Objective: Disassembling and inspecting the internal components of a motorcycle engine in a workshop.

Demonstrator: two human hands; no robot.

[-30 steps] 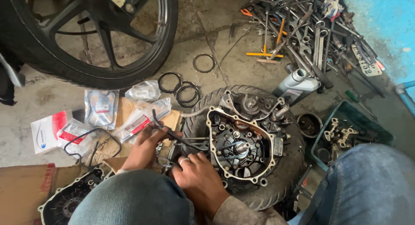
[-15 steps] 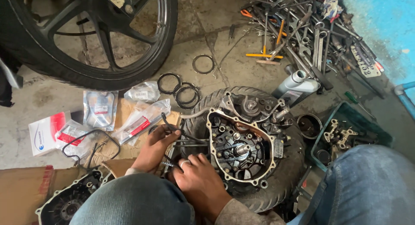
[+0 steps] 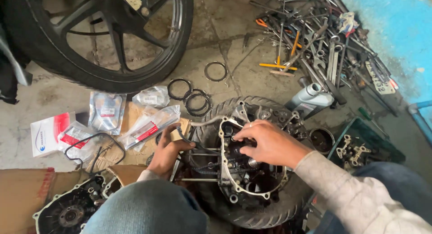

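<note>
Head view: engine case (image 3: 252, 171) sat in an old tyre (image 3: 270, 211), centre-near — heavy, rigid, oily, so best held by its rim. Right hand (image 3: 265, 141) was closed on an inner part; left hand (image 3: 168, 150) gripped a black chain (image 3: 189, 141) at the case's left edge.

A motorcycle repair workshop: an opened engine (image 3: 252, 171) sits on a concrete floor (image 3: 225, 27) beside a wheel (image 3: 103, 36), scattered wrenches (image 3: 324, 58) and packaged spare parts (image 3: 105, 112).

A black wheel (image 3: 103, 40), scattered wrenches (image 3: 324, 49), a grey bottle (image 3: 310, 99) and packaged parts (image 3: 108, 110) lie around.
</note>
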